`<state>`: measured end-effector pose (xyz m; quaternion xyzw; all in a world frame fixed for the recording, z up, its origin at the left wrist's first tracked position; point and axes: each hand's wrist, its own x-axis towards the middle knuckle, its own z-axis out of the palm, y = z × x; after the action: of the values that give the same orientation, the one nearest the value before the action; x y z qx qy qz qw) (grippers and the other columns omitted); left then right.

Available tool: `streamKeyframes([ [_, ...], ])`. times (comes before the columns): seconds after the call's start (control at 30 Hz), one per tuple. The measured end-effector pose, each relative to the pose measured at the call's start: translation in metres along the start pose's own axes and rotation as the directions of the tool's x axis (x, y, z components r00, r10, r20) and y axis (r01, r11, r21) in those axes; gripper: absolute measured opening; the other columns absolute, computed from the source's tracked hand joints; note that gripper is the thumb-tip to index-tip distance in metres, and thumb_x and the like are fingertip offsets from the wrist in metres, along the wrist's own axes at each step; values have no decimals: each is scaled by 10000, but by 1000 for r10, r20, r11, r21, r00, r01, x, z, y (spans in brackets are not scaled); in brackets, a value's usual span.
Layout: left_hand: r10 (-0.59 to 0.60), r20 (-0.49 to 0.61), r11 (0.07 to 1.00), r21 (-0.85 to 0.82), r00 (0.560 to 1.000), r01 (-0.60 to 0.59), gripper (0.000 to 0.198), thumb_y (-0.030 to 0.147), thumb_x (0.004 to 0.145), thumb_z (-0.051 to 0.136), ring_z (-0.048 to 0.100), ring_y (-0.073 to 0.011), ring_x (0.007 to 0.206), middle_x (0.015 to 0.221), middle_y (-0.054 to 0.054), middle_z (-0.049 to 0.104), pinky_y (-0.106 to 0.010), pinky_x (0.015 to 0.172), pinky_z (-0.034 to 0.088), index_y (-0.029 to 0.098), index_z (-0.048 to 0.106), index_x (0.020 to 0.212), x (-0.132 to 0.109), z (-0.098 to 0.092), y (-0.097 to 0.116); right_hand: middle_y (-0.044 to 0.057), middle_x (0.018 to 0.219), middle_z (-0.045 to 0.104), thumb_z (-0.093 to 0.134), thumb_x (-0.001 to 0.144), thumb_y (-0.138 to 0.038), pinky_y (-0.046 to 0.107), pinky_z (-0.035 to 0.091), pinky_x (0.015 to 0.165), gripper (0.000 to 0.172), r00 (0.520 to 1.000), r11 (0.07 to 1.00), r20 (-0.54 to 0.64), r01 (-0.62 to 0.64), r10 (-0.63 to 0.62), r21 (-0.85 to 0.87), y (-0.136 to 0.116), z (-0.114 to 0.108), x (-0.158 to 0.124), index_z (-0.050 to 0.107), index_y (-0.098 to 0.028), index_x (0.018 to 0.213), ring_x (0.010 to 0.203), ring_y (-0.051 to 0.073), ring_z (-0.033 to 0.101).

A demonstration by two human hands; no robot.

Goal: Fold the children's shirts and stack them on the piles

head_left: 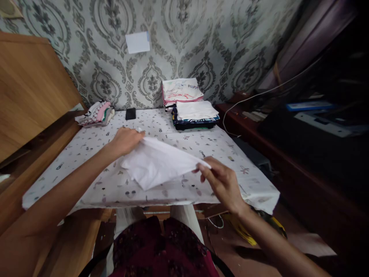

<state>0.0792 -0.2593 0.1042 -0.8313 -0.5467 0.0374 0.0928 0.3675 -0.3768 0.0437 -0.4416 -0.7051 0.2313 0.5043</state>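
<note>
A plain white piece of cloth (158, 161), perhaps a garment, is stretched at a slant above the patterned table cover (95, 169). My left hand (128, 140) is closed on its upper left edge, with the fingertips partly hidden by the fabric. Pinched between the thumb and fingers of my right hand (223, 179) is a corner at the cloth's right end, pulled taut. The lower part of the cloth hangs in loose folds near the table's front. What kind of garment it is I cannot make out.
Folded clothes (196, 111) are stacked at the back right, beside another white folded pile (183, 90). A smaller stack (96, 114) and a black phone-like object (130, 113) lie at the back left. Wooden furniture (34, 88) borders the left; a thin cable (253, 96) hangs at the right.
</note>
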Motion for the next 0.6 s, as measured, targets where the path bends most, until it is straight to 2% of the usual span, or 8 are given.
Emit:
streamKeyframes([
  [0.03, -107, -75, 994, -35, 991, 104, 244, 163, 932, 515, 680, -361, 981, 924, -156, 721, -466, 900, 425, 178, 662, 1126, -4, -11, -6, 19, 746, 647, 587, 976, -426, 261, 513, 520, 320, 999, 1000, -43, -21, 22, 18, 4, -1, 15, 695, -214, 762, 569, 122, 562],
  [0.1, -287, -227, 957, -104, 931, 270, 281, 252, 951, 509, 656, -407, 1029, 920, -172, 703, -484, 911, 419, 154, 625, 1187, -17, -32, -13, 42, 820, 688, 585, 960, -493, 288, 538, 535, 344, 991, 1000, -135, 9, -5, 28, 6, -1, 43, 728, -217, 812, 594, 139, 586],
  [0.17, -407, -334, 913, -127, 850, 388, 362, 316, 982, 453, 641, -417, 1049, 974, -187, 695, -490, 912, 425, 139, 566, 1277, -36, -47, -15, 63, 914, 714, 565, 967, -494, 326, 577, 618, 331, 967, 992, -226, 108, -119, -61, 2, 1, 62, 761, -233, 917, 703, 176, 642],
  [0.23, -479, -354, 873, -99, 803, 478, 441, 342, 991, 420, 645, -406, 1034, 1019, -191, 696, -481, 895, 446, 140, 485, 1378, -58, -48, -15, 78, 999, 726, 546, 984, -443, 370, 597, 755, 301, 934, 955, -250, 202, -255, -218, 1, 3, 66, 773, -253, 1037, 850, 214, 682],
  [0.3, -513, -253, 854, -50, 820, 519, 499, 352, 980, 428, 662, -389, 990, 1000, -176, 711, -458, 860, 470, 152, 429, 1437, -80, -33, -19, 90, 1047, 729, 535, 992, -378, 390, 588, 860, 291, 922, 903, -190, 261, -339, -342, 10, 6, 55, 767, -254, 1117, 967, 236, 695],
  [0.4, -473, 81, 880, 9, 877, 474, 474, 369, 971, 420, 682, -364, 963, 990, -151, 736, -405, 793, 491, 183, 489, 1401, -108, 4, -32, 116, 1103, 732, 512, 994, -309, 380, 599, 885, 309, 933, 857, -26, 320, -360, -405, 44, 12, 23, 765, -217, 1146, 1021, 245, 710],
  [0.47, -436, 234, 896, 24, 869, 443, 429, 386, 982, 384, 682, -354, 1003, 1054, -144, 741, -385, 775, 487, 209, 564, 1329, -119, 27, -39, 133, 1135, 735, 507, 990, -295, 387, 611, 887, 319, 936, 844, 100, 347, -337, -410, 67, 14, 1, 767, -192, 1143, 1017, 249, 722],
  [0.6, -411, 261, 901, -29, 874, 432, 370, 402, 991, 362, 683, -317, 996, 1054, -105, 748, -344, 749, 458, 251, 675, 1118, -115, 47, -42, 130, 1123, 752, 558, 966, -365, 452, 613, 900, 314, 944, 863, 220, 316, -245, -394, 85, 14, -17, 773, -194, 1117, 997, 266, 730],
])
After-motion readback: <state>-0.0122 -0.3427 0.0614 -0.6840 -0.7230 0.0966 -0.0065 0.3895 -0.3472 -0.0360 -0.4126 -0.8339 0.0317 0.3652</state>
